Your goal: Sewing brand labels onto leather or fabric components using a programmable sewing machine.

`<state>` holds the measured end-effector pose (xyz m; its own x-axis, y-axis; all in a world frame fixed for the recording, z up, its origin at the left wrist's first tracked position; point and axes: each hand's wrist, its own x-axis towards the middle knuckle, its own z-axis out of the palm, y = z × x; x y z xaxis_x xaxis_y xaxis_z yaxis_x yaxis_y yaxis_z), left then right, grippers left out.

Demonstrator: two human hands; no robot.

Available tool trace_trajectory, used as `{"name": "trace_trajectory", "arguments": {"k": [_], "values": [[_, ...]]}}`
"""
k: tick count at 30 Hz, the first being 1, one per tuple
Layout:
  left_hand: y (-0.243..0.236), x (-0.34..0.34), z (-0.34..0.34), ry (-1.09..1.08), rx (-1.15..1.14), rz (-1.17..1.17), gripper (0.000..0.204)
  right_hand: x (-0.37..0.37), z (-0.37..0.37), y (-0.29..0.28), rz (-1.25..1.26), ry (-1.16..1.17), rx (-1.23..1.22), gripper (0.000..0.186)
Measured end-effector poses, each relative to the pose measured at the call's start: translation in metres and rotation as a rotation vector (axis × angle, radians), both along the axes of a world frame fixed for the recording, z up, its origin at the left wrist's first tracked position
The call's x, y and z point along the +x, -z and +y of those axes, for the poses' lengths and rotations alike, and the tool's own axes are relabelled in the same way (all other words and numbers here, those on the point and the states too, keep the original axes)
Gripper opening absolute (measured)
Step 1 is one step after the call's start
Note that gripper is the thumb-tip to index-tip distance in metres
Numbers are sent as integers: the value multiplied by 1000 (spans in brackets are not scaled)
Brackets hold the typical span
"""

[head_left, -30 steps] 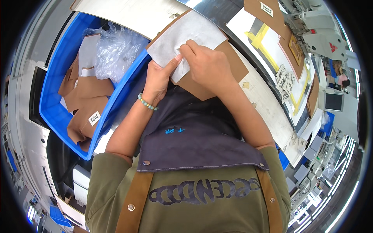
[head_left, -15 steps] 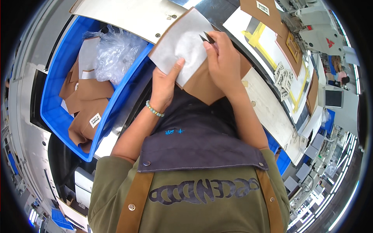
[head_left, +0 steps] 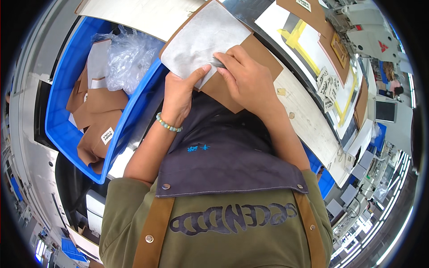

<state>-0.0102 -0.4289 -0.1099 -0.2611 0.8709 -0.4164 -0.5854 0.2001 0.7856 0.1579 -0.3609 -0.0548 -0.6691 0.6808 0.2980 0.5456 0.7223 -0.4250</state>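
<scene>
A brown leather-like panel (head_left: 256, 60) with a whitish backing sheet (head_left: 203, 33) lies in front of me, over the bench's near edge. My left hand (head_left: 181, 91) grips its near left edge, thumb on top of the backing and fingers underneath. Above the panel, my right hand (head_left: 248, 78) is closed around a small dark pointed tool, thread snips or tweezers (head_left: 218, 62); the fingers hide most of it. Its visible end is against the backing, close to my left thumb.
To the left, a blue bin (head_left: 106, 163) holds brown pieces (head_left: 105, 99) and crumpled clear plastic (head_left: 129, 62). On the right stand a white board with yellow tape (head_left: 296, 38), small white labels (head_left: 328, 89) and more brown panels (head_left: 308, 18). A pale bench (head_left: 138, 15) runs behind.
My right hand has moved left and down, bringing the tool from above the panel onto the backing beside my left thumb. The tool's two spread points no longer show. The panel has shifted slightly left.
</scene>
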Motion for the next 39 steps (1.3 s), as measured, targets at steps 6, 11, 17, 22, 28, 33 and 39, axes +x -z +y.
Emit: {"name": "trace_trajectory", "arguments": {"k": [6,11,17,22,28,33,39], "values": [[-2,2,-1,-3,-11,-6,41,1,1,-2,-19,-15,1,25],[-2,0,0,28,-14,16,41,2,3,0,1,-24,44,28],[0,-2,-1,50,-13,90,38,0,2,-2,-42,-48,72,28],[-1,-2,0,42,-2,79,38,0,3,-1,-42,-49,65,28],[1,-6,0,106,-42,81,39,0,4,0,-34,-53,47,28],[-2,-4,0,53,30,46,44,-2,3,8,-46,-29,89,30],[0,-12,3,130,12,132,44,-2,10,10,-177,-146,293,29]]}}
